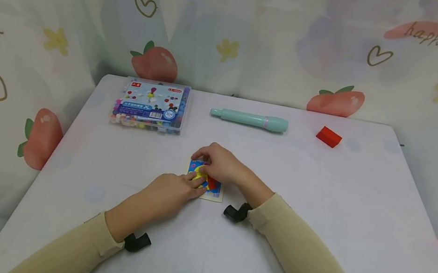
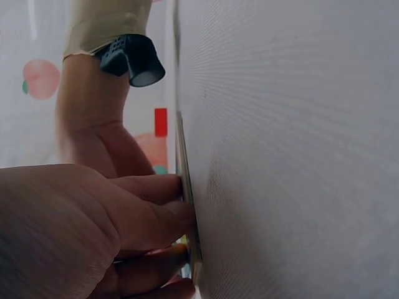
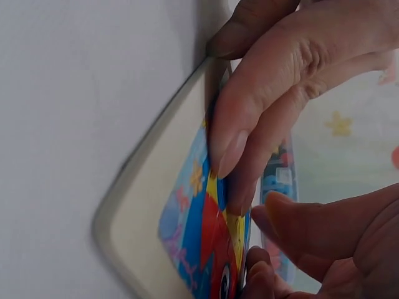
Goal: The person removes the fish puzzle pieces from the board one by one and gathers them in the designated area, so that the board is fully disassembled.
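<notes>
A small picture board (image 1: pixel 215 197) lies on the table before me, with a cream border and a blue sea scene showing a red-and-yellow fish (image 3: pixel 215 249). My left hand (image 1: pixel 171 191) rests its fingertips on the picture, its thumb at the board's near edge. From the right, my right hand (image 1: pixel 221 164) reaches over the far part of the board with bent fingers, thumb and fingertips right at the picture. The two hands' fingertips are close together and cover much of it. I cannot tell whether the right fingers pinch a piece.
A clear case of colourful beads (image 1: pixel 151 106) stands at the back left. Behind the hands lies a mint-green tube-shaped thing (image 1: pixel 249 119), and a red block (image 1: pixel 329 137) is at the back right. Black wrist-worn pieces (image 1: pixel 137 242) hang below both sleeves. A patterned curtain (image 1: pixel 268 35) surrounds the table.
</notes>
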Demonstrator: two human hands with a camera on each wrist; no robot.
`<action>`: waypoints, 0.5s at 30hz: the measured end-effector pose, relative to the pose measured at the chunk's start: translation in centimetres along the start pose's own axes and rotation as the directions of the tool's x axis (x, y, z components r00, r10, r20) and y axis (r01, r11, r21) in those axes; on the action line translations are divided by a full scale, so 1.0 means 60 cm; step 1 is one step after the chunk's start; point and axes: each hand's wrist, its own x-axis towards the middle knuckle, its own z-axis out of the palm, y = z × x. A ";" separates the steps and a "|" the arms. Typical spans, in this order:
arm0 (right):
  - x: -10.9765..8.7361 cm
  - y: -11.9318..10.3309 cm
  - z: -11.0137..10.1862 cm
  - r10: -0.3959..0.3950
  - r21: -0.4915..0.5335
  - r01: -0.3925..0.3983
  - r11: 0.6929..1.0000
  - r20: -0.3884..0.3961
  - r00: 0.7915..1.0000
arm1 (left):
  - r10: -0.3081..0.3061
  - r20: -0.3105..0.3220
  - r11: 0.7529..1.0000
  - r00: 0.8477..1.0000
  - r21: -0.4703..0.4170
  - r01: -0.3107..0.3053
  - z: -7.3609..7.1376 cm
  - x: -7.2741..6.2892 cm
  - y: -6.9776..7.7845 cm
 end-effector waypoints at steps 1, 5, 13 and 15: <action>0.000 -0.001 0.001 0.001 0.000 -0.001 1.000 0.003 1.000 | 0.002 -0.001 1.000 1.000 0.003 -0.002 0.000 0.000 -0.001; 0.001 -0.003 0.004 0.017 0.006 -0.017 1.000 0.010 1.000 | 0.009 -0.007 1.000 1.000 0.006 -0.009 0.002 0.000 -0.003; 0.002 -0.010 0.010 0.040 0.003 -0.040 0.999 -0.006 0.999 | 0.016 -0.024 1.000 1.000 0.009 -0.016 0.006 0.000 -0.005; 0.001 -0.011 0.010 0.043 0.007 -0.043 0.999 -0.010 0.999 | 0.014 -0.025 1.000 1.000 0.006 -0.014 0.007 0.000 -0.005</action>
